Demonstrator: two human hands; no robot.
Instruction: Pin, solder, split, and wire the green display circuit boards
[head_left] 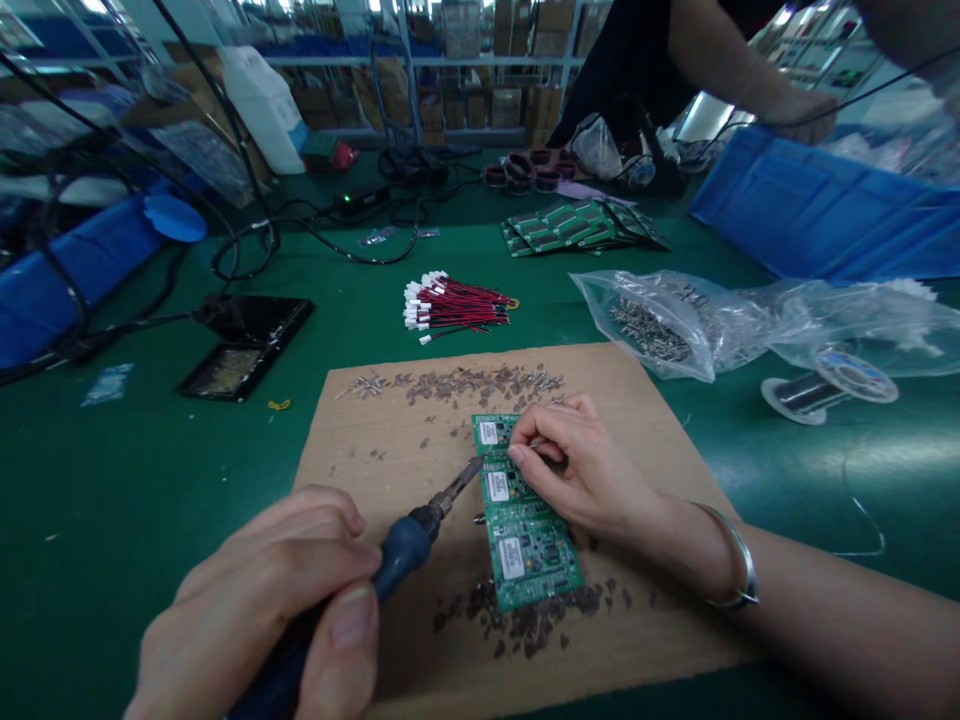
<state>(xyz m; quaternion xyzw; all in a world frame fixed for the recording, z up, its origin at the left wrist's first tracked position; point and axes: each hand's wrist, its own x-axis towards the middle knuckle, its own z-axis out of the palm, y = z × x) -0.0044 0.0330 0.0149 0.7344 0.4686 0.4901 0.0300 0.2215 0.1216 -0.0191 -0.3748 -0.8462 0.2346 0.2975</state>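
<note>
My left hand [285,590] is wrapped round the blue handle of a soldering iron [411,545]. The iron's tip meets the left side of a green circuit board panel [532,555], near its upper part. Over the panel's upper right, my right hand [574,460] is closed in a pinch, thumb and forefinger together at the board. Whatever sits between those fingertips is too small or hidden to name. The panel carries white labelled parts and lies on a scorched cardboard sheet [390,430].
Ahead lie red-black wires with white connectors [454,303] and stacked green boards [577,228]. To the right are a bag of metal pins [660,320], a solder spool [825,385] and a blue bin [825,205], with another person's hand [806,115] there. An iron stand [244,350] stands left.
</note>
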